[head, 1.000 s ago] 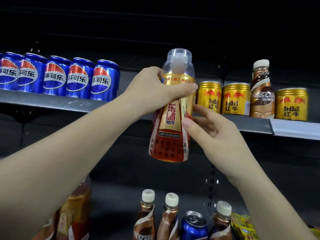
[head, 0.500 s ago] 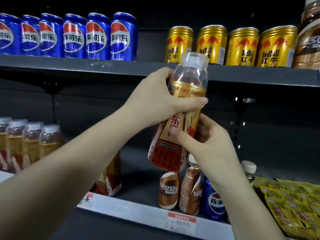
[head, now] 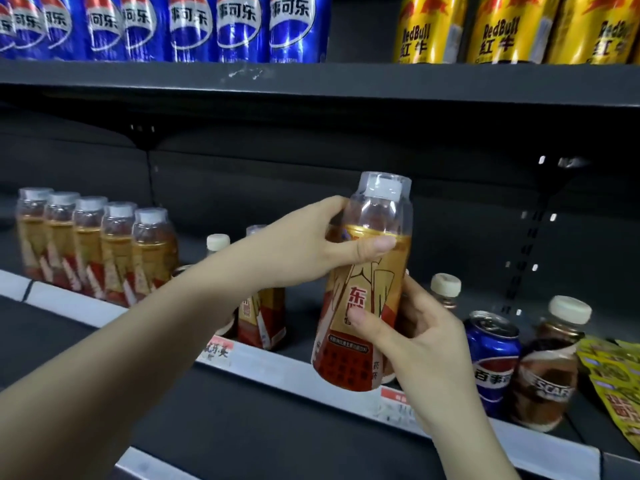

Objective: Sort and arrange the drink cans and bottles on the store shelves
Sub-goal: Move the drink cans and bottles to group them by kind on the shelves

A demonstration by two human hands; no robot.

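I hold an energy drink bottle (head: pixel 363 299) with a clear cap and a gold and red label upright in front of the lower shelf (head: pixel 277 367). My left hand (head: pixel 311 247) grips its shoulder from the left. My right hand (head: pixel 408 337) holds the lower body from the right, thumb across the label. A row of several matching bottles (head: pixel 100 251) stands at the left of that shelf. One more matching bottle (head: pixel 261 318) stands behind my left wrist, partly hidden.
The upper shelf (head: pixel 311 81) carries blue Pepsi cans (head: pixel 207 26) at left and gold Red Bull cans (head: pixel 502 29) at right. On the lower shelf's right stand a Pepsi can (head: pixel 493 358), Nescafe bottles (head: pixel 550 365) and yellow snack packets (head: pixel 616 382).
My view has dropped from the upper shelf to the lower one. Both hands have brought the bottle down level with the lower shelf, keeping the same hold.
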